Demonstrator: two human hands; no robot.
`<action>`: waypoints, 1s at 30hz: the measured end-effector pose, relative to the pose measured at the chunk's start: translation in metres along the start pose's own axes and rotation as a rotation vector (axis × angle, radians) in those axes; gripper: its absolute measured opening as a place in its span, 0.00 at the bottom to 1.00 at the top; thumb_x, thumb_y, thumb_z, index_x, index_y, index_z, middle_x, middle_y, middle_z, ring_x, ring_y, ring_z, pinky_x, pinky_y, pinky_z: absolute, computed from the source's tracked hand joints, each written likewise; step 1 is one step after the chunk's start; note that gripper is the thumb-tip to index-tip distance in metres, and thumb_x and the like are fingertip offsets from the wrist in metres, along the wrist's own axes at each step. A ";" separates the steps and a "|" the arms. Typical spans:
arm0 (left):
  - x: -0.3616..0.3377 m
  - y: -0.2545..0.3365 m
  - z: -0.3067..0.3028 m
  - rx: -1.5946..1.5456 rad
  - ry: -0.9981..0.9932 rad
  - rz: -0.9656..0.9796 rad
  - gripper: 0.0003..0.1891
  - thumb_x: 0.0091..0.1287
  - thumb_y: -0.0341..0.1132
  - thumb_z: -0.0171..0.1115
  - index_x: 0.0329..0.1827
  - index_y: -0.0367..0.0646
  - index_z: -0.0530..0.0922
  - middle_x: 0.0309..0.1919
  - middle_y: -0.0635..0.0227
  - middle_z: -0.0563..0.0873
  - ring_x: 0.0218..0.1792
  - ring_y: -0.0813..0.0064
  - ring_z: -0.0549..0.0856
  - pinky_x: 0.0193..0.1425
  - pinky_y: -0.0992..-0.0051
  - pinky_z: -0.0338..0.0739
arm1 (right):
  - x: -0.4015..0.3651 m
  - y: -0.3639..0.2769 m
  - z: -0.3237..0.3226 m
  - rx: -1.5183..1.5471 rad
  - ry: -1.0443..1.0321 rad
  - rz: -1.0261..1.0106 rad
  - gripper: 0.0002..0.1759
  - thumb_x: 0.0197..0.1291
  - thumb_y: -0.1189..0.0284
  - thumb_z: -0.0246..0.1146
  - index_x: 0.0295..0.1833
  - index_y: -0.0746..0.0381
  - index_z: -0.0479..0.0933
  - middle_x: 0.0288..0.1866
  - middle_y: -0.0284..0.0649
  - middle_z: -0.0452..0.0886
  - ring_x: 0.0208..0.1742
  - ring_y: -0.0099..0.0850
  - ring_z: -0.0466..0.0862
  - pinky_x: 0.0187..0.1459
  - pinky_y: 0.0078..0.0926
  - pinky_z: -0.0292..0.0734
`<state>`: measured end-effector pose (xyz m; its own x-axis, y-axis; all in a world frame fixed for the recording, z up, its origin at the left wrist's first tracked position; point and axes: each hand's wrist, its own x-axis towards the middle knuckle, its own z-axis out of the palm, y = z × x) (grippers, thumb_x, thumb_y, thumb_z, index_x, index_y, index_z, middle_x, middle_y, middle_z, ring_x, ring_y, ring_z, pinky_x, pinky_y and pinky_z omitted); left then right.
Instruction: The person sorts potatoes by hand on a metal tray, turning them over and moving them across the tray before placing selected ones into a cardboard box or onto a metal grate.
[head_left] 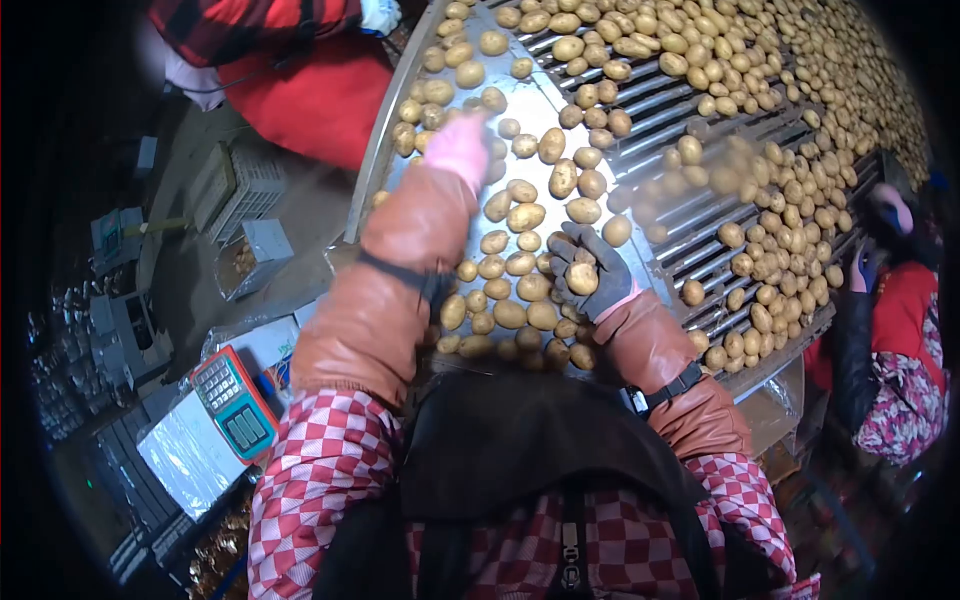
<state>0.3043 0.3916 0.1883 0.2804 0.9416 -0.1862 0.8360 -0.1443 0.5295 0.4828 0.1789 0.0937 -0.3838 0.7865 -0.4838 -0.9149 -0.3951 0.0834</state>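
Potatoes (520, 300) cover the bench (655, 100) ahead; one potato (582, 278) lies in the right hand (605, 288), the left hand (460, 150) beyond it; scale (235, 400) and crates (240, 185) lie left

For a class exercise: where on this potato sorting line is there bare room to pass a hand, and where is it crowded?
Bare grey metal roller bars show right of the pink-gloved left hand; another bare strip lies right of the dark-gloved right hand. Tan round potatoes crowd between both hands.
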 end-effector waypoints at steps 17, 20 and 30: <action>-0.077 0.049 0.013 -0.140 -0.455 0.070 0.32 0.60 0.50 0.75 0.64 0.43 0.78 0.48 0.53 0.88 0.46 0.60 0.89 0.57 0.64 0.81 | -0.043 -0.007 0.015 0.036 -0.259 -0.073 0.31 0.76 0.59 0.46 0.81 0.56 0.57 0.83 0.46 0.58 0.82 0.47 0.58 0.73 0.52 0.64; -0.097 0.088 0.012 0.003 -0.588 0.014 0.30 0.67 0.51 0.69 0.66 0.40 0.78 0.50 0.53 0.88 0.48 0.59 0.88 0.58 0.65 0.79 | -0.054 0.006 0.027 -0.464 -0.218 -0.204 0.33 0.74 0.53 0.51 0.79 0.55 0.61 0.79 0.45 0.67 0.79 0.39 0.64 0.76 0.45 0.62; -0.148 -0.026 0.090 0.053 -0.235 0.440 0.21 0.74 0.46 0.60 0.67 0.52 0.79 0.67 0.46 0.78 0.68 0.51 0.77 0.73 0.58 0.70 | -0.103 0.019 -0.014 0.136 -0.211 -0.323 0.32 0.77 0.54 0.44 0.79 0.59 0.62 0.78 0.50 0.66 0.78 0.52 0.65 0.73 0.73 0.56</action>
<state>0.2836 0.2285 0.1280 0.7055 0.6950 -0.1387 0.6354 -0.5336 0.5582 0.5064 0.0841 0.1331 -0.0787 0.9456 -0.3156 -0.9953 -0.0569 0.0779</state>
